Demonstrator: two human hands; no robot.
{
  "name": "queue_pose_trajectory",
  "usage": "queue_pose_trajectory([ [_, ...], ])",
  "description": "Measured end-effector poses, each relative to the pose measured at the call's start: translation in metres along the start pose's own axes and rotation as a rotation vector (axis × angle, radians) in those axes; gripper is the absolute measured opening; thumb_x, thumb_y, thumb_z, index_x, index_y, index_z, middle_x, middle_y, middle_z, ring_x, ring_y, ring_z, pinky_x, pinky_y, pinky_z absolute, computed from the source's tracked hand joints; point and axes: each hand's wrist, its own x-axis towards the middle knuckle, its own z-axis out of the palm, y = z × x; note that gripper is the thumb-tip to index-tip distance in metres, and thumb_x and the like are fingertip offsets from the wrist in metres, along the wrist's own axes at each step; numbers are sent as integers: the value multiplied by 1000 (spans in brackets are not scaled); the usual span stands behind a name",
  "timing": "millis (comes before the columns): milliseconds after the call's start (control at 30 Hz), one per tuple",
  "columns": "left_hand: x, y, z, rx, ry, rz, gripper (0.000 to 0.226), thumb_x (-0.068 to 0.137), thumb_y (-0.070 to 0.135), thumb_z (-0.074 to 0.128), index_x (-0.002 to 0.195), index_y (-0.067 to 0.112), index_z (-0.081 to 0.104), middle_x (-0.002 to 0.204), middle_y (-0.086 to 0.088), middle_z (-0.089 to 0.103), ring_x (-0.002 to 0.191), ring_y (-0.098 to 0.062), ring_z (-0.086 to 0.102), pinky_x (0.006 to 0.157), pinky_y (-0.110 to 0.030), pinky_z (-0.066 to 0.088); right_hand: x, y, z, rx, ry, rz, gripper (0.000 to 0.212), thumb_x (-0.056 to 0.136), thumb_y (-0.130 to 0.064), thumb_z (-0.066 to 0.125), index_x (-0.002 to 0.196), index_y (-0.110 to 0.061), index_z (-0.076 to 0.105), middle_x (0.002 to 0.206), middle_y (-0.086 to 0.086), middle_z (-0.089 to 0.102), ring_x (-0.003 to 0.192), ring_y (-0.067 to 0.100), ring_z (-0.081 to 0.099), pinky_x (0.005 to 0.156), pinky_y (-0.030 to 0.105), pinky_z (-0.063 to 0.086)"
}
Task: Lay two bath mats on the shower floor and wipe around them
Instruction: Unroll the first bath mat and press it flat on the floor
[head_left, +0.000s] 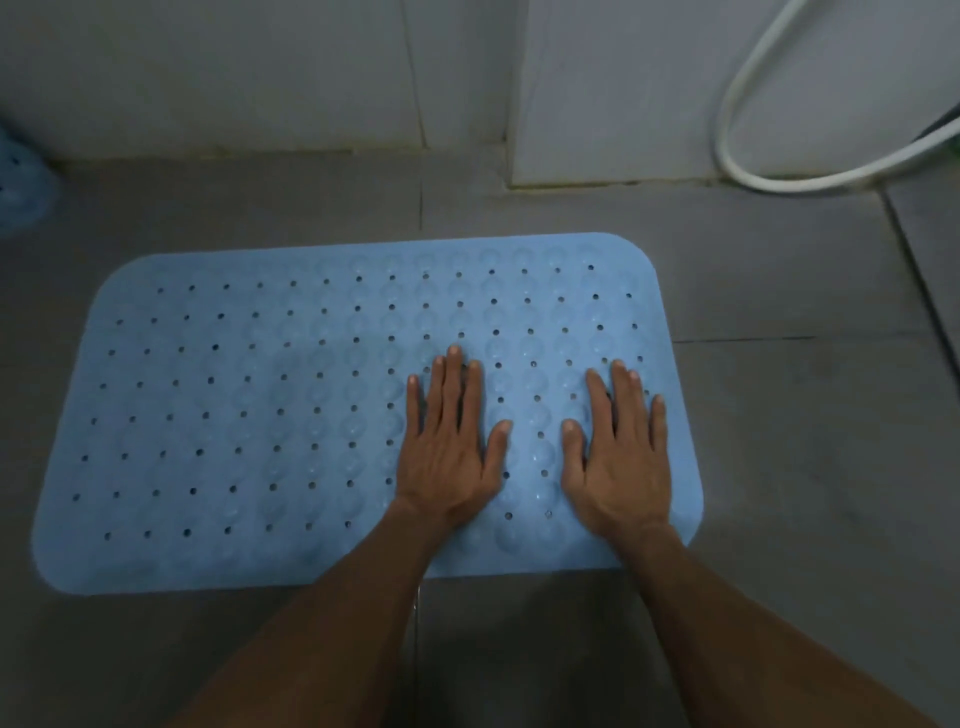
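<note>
A light blue rubber bath mat (234, 405) with rows of small holes and round bumps lies flat on the grey tiled shower floor (779, 415). My left hand (449, 447) rests palm down on the mat's right half, fingers spread. My right hand (618, 457) lies palm down beside it, close to the mat's right edge. Neither hand holds anything. Part of a second blue mat (21, 182) with holes shows at the far left edge, blurred and mostly out of view.
White tiled walls (260, 73) rise behind the mat, with a jutting corner (519, 156) at the back right. A white shower hose (737, 161) loops down to the floor at the upper right. Bare grey floor surrounds the mat.
</note>
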Motion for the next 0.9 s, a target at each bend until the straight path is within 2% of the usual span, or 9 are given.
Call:
queue_pose_trajectory([
  [133, 37, 1, -5, 20, -10, -72, 74, 101, 52, 16, 156, 11, -9, 162, -16, -20, 150, -28, -18, 122, -55, -3, 54, 1, -5, -34, 33, -75, 65, 100, -49, 33, 158, -21, 23, 168, 4, 14, 156, 19, 8, 126, 51, 8],
  [200, 53, -1, -3, -17, 6, -113, 73, 101, 51, 14, 156, 9, -8, 162, -17, -19, 150, -29, -19, 121, -56, -4, 74, -1, -4, -54, 4, -79, 67, 100, -52, 30, 160, -22, 19, 169, 4, 10, 156, 18, 4, 126, 52, 6],
  [333, 44, -5, -9, -36, 5, -5, 70, 101, 49, 11, 156, 8, -5, 163, -18, -15, 151, -29, -15, 120, -58, 6, 44, -18, -1, -36, 26, -10, 70, 100, -56, 27, 160, -21, 18, 169, 7, 8, 156, 21, 2, 125, 55, 7],
  [433, 48, -9, -4, -16, 29, -2, 71, 101, 49, 9, 156, 7, -4, 163, -19, -13, 151, -30, -14, 121, -57, 2, 51, -18, 2, -48, 31, -17, 69, 100, -56, 25, 159, -21, 22, 169, 7, 12, 156, 22, 5, 125, 53, 4],
  [600, 43, -10, -2, -20, 3, -11, 71, 99, 51, 6, 157, 11, -5, 163, -16, -15, 151, -28, -16, 120, -58, -3, 45, -16, 2, -60, 1, -11, 69, 99, -57, 16, 161, -25, 12, 170, 3, 2, 156, 19, -2, 126, 51, -1],
  [767, 6, -14, 8, 7, 32, 88, 73, 100, 55, 18, 158, 14, 4, 164, -15, -8, 152, -28, -9, 120, -58, 2, -3, -6, 8, -84, 11, 45, 70, 99, -59, 17, 161, -27, 5, 170, 2, -2, 156, 21, -3, 126, 50, -1],
  [833, -9, -12, 10, 13, 37, 120, 72, 100, 55, 18, 158, 14, 5, 165, -14, -7, 152, -27, -8, 120, -58, 3, -25, -7, 10, -83, 33, 65, 70, 99, -59, 18, 160, -27, 8, 170, 3, 1, 156, 22, 0, 126, 50, -1],
  [900, -14, -11, 7, 13, 7, 116, 72, 99, 55, 17, 158, 15, 8, 165, -13, -4, 153, -27, -6, 120, -58, 3, -28, -9, 8, -67, 41, 85, 69, 98, -58, 23, 158, -25, 18, 168, 6, 10, 156, 25, 7, 126, 48, -2],
])
